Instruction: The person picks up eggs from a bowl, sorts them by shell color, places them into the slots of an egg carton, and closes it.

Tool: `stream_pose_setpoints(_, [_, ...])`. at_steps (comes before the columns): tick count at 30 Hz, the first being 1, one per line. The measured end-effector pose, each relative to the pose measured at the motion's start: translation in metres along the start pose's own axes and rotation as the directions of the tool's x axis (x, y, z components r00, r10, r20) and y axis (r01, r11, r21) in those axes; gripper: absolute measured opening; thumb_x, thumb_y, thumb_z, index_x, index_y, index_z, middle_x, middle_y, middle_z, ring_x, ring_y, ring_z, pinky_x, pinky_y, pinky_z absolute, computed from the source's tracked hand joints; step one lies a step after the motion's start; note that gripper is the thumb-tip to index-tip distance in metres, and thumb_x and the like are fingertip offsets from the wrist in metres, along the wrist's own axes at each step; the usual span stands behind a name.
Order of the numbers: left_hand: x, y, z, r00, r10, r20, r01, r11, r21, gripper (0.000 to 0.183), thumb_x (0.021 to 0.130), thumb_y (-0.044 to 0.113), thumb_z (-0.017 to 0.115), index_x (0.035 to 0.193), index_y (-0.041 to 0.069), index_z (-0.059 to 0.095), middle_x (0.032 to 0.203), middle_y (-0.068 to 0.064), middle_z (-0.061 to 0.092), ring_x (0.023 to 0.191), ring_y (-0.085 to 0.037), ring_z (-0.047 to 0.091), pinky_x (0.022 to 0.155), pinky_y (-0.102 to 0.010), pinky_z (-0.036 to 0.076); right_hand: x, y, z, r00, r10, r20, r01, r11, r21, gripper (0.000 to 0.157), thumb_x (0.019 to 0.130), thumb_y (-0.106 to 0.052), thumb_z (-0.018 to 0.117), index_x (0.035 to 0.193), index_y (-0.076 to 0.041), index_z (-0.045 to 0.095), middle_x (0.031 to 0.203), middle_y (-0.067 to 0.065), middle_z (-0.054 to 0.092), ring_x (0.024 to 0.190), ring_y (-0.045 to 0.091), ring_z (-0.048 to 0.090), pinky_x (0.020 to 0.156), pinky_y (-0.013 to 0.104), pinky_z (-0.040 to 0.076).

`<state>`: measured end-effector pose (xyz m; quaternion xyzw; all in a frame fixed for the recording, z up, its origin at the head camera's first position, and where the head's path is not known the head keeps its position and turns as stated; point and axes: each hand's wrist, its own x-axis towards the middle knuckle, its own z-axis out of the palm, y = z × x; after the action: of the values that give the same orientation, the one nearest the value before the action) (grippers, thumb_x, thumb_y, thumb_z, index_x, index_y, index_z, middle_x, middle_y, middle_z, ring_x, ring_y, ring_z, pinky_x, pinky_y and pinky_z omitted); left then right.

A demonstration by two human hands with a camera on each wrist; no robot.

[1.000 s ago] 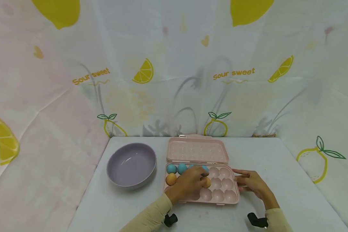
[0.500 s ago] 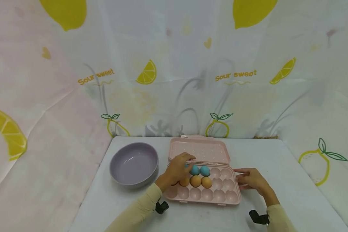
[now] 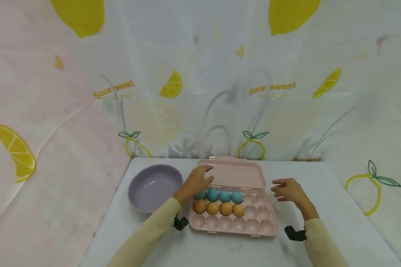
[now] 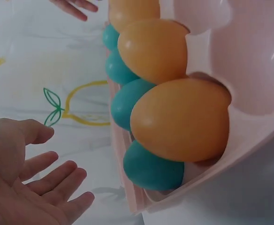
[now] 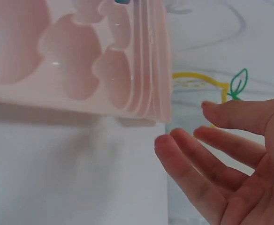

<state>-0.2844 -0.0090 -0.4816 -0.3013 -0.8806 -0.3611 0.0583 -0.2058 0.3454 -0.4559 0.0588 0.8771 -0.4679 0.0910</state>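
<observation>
A pink egg box [image 3: 238,224] lies on the table with its lid [image 3: 235,176] folded back flat behind it. Blue eggs [image 3: 224,196] fill part of the back row, and orange eggs [image 3: 225,208] sit in the middle row; the front row's hollows hold none. My left hand [image 3: 195,182] hovers over the lid's left side, its fingers spread and relaxed, holding nothing. In the left wrist view an orange egg [image 4: 181,119] stands large beside that hand. To the right of the box my right hand [image 3: 289,191] is raised, fingers loosely extended and apart from the box [image 5: 163,61].
A round purple bowl [image 3: 143,207] stands left of the egg box, close beside my left forearm. Behind the white table [image 3: 307,178] hangs a lemon-printed cloth [image 3: 204,81].
My left hand has moved from over the orange eggs back and left toward the lid, uncovering the eggs. My right hand has lifted away from the box's right edge.
</observation>
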Motion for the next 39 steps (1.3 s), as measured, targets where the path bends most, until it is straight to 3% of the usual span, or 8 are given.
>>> stream_pose_setpoints(6, [0.013, -0.004, -0.009, 0.989, -0.135, 0.054, 0.136, 0.991, -0.011, 0.052, 0.095, 0.020, 0.063, 0.138, -0.004, 0.047, 0.136, -0.021, 0.052, 0.126, -0.036, 0.049, 0.103, -0.048, 0.040, 0.018, -0.013, 0.001, 0.995, -0.061, -0.077, 0.057, 0.997, -0.058, 0.050, 0.092, -0.015, 0.065, 0.131, 0.014, 0.050, 0.115, 0.030, 0.063, 0.091, 0.033, 0.068, 0.069, 0.033, 0.058])
stream_pose_setpoints(12, [0.025, -0.006, -0.013, 0.957, -0.249, 0.149, 0.252, 0.968, -0.003, 0.065, 0.097, 0.025, 0.060, 0.144, -0.010, 0.034, 0.142, -0.028, 0.043, 0.132, -0.041, 0.041, 0.107, -0.050, 0.035, 0.032, -0.016, 0.003, 0.972, -0.137, -0.192, 0.105, 0.980, -0.168, 0.048, 0.090, -0.020, 0.066, 0.123, 0.013, 0.058, 0.109, 0.029, 0.066, 0.080, 0.031, 0.070, 0.065, 0.034, 0.057])
stream_pose_setpoints(16, [0.036, -0.011, -0.015, 0.938, -0.295, 0.180, 0.302, 0.953, -0.009, 0.052, 0.097, 0.027, 0.059, 0.135, -0.007, 0.050, 0.133, -0.026, 0.053, 0.123, -0.040, 0.050, 0.102, -0.048, 0.041, 0.042, -0.014, 0.003, 0.965, -0.113, -0.235, 0.058, 0.972, -0.228, 0.047, 0.092, -0.021, 0.063, 0.124, 0.013, 0.058, 0.113, 0.029, 0.064, 0.083, 0.032, 0.069, 0.068, 0.038, 0.056])
stream_pose_setpoints(19, [0.043, -0.018, -0.017, 0.903, -0.374, 0.213, 0.382, 0.924, 0.005, 0.053, 0.097, 0.034, 0.056, 0.132, -0.006, 0.054, 0.130, -0.025, 0.056, 0.121, -0.039, 0.052, 0.100, -0.047, 0.042, 0.052, -0.012, 0.005, 0.971, -0.061, -0.233, 0.018, 0.983, -0.184, 0.048, 0.093, -0.020, 0.063, 0.126, 0.013, 0.056, 0.115, 0.030, 0.063, 0.087, 0.036, 0.069, 0.068, 0.037, 0.057])
stream_pose_setpoints(24, [0.047, -0.033, -0.016, 0.808, -0.536, 0.245, 0.551, 0.834, 0.007, 0.071, 0.099, 0.042, 0.048, 0.144, -0.011, 0.036, 0.147, -0.027, 0.039, 0.135, -0.041, 0.037, 0.110, -0.048, 0.032, 0.069, -0.007, 0.016, 0.977, 0.045, -0.211, -0.060, 0.996, -0.067, 0.048, 0.091, -0.018, 0.063, 0.126, 0.014, 0.055, 0.114, 0.031, 0.063, 0.089, 0.036, 0.069, 0.066, 0.033, 0.058])
stream_pose_setpoints(26, [0.045, -0.041, -0.014, 0.783, -0.577, 0.233, 0.589, 0.808, 0.019, 0.071, 0.100, 0.044, 0.045, 0.143, -0.011, 0.035, 0.146, -0.027, 0.039, 0.133, -0.039, 0.040, 0.107, -0.046, 0.037, 0.073, -0.006, 0.020, 0.977, 0.087, -0.193, -0.092, 0.996, -0.017, 0.048, 0.092, -0.018, 0.062, 0.125, 0.015, 0.054, 0.116, 0.033, 0.061, 0.091, 0.036, 0.068, 0.068, 0.033, 0.058])
stream_pose_setpoints(31, [0.043, -0.052, -0.010, 0.755, -0.621, 0.210, 0.636, 0.772, -0.005, 0.067, 0.102, 0.044, 0.039, 0.140, -0.010, 0.041, 0.133, -0.026, 0.050, 0.109, -0.036, 0.056, 0.086, -0.041, 0.049, 0.076, -0.006, 0.026, 0.974, 0.149, -0.174, -0.145, 0.989, 0.036, 0.046, 0.092, -0.020, 0.062, 0.119, 0.017, 0.056, 0.114, 0.033, 0.059, 0.085, 0.031, 0.070, 0.068, 0.032, 0.058])
stream_pose_setpoints(39, [0.046, -0.053, -0.007, 0.733, -0.640, 0.230, 0.670, 0.737, -0.089, 0.070, 0.102, 0.045, 0.037, 0.147, -0.009, 0.031, 0.150, -0.026, 0.034, 0.138, -0.039, 0.033, 0.111, -0.047, 0.029, 0.077, -0.001, 0.027, 0.965, 0.209, -0.156, -0.199, 0.977, 0.078, 0.055, 0.091, -0.021, 0.062, 0.125, 0.020, 0.048, 0.120, 0.035, 0.053, 0.080, 0.024, 0.068, 0.067, 0.031, 0.058])
